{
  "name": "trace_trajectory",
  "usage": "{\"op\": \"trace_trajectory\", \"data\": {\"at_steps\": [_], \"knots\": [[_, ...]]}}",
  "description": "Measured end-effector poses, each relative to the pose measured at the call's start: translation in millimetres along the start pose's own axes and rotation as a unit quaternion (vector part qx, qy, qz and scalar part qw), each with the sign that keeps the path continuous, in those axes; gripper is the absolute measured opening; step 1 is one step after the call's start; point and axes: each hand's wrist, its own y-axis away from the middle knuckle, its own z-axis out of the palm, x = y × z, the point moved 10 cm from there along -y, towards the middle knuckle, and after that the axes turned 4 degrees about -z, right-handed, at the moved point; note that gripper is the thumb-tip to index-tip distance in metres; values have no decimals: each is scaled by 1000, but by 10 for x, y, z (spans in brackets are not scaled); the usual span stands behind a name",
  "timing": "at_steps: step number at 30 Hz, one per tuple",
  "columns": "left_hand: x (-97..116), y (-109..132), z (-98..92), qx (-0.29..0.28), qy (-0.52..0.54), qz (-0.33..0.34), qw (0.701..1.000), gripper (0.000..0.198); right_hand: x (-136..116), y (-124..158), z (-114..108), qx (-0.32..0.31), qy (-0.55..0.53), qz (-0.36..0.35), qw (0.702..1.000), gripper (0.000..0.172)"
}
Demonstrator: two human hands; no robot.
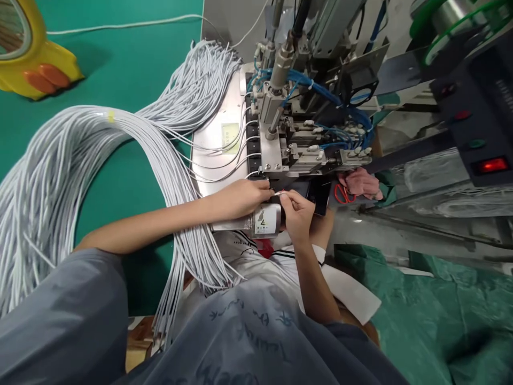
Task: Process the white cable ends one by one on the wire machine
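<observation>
- Nearest the camera, the person's grey smock fills the bottom of the view, and both bare forearms reach forward from it.
- A thick bundle of cables hangs over the left forearm and spreads in a wide arc across the green table. The strands are thin, round and pale grey-white, all alike, and a small yellow tag sits on top of the arc.
- The left hand lies knuckles up at the front edge of the machine, its fingers closed together on a single cable from that bundle.
- The right hand sits just beside the left, almost touching it. Its thumb and forefinger are pinched on the free tip of the same cable, which shows as a short pale stub with a reddish hint between the two sets of fingertips.
- Just below the hands lies a metal cylinder with a white warning label.
- To the right of the hands, red-handled scissors rest against a pink cloth.
- Behind the hands stands the machine, with steel blocks, blue hoses and a row of black slots, each holding a cable end.
- Further right is a black box with a lit red switch.
- At the far left lies a yellow plastic item.
</observation>
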Motion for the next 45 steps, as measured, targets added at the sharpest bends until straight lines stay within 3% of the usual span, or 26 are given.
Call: {"op": "trace_trajectory", "data": {"at_steps": [4,9,19,28,35,41,45], "knots": [[-114,-62,108,-47,-65,-10,997,29,263,-68,1,-34,14,44,998,21],[-128,-71,193,-70,-93,-3,993,33,461,-62,243,-118,-19,78,990,26],[-133,-63,242,-79,-115,-2,990,44,650,-142,268,-140,-35,107,984,29],[-135,-68,230,-87,-118,-6,989,41,599,-191,311,-130,-86,122,980,22],[-120,-78,238,-98,-161,-10,982,38,582,-203,321,-134,-45,98,985,27],[-98,-68,240,-98,-190,3,977,39,509,-228,331,-176,30,64,982,25],[-87,-64,230,-92,-194,8,977,37,504,-249,302,-146,24,68,987,26]]}}
